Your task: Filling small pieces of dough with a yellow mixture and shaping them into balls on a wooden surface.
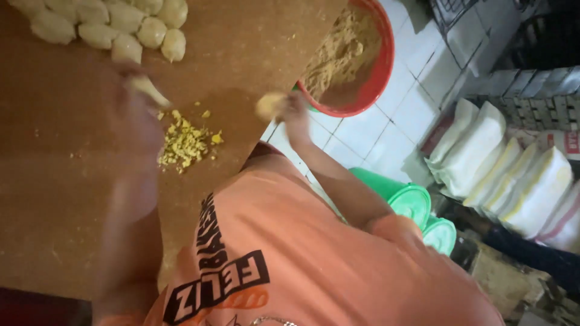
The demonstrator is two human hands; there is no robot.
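Observation:
My left hand [138, 118] is blurred by motion over the brown table [54, 199] and grips a pale piece of dough [148, 90] at its fingertips. Beside it lies a small pile of yellow crumbs [184, 142]. My right hand [294, 113] is at the table's right edge, closed on a small round dough ball [269, 105], just below the red bowl [382, 72] of brown crumbly filling [341, 51]. Several shaped dough balls [109, 24] are clustered at the table's far left corner.
My orange shirt [314, 265] fills the lower middle. To the right of the table are a white tiled floor [368, 130], two green lidded buckets [412, 204], stacked white sacks [507, 169] and grey crates [531, 84].

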